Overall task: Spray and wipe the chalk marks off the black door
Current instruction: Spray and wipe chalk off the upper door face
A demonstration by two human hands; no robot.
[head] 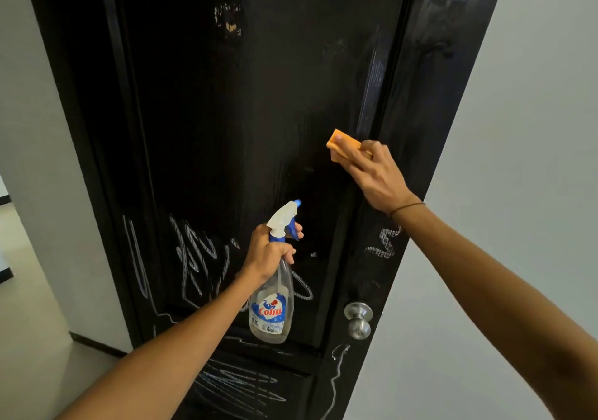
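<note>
The black door point(246, 112) fills the middle of the head view. Its upper panel looks wet and free of chalk. White chalk marks point(194, 254) cover the lower left panel, with more scribbles near the bottom and a small mark by the right edge. My left hand point(268, 253) grips the neck of a clear spray bottle point(273, 303) with a white and blue trigger head, its nozzle facing the door. My right hand point(372, 172) presses a folded orange cloth point(341, 144) against the door near the right stile.
A silver round door knob point(358, 319) sticks out at the lower right of the door. A white wall point(524, 128) stands to the right and another at the left. A pale floor with a dark skirting shows at the bottom left.
</note>
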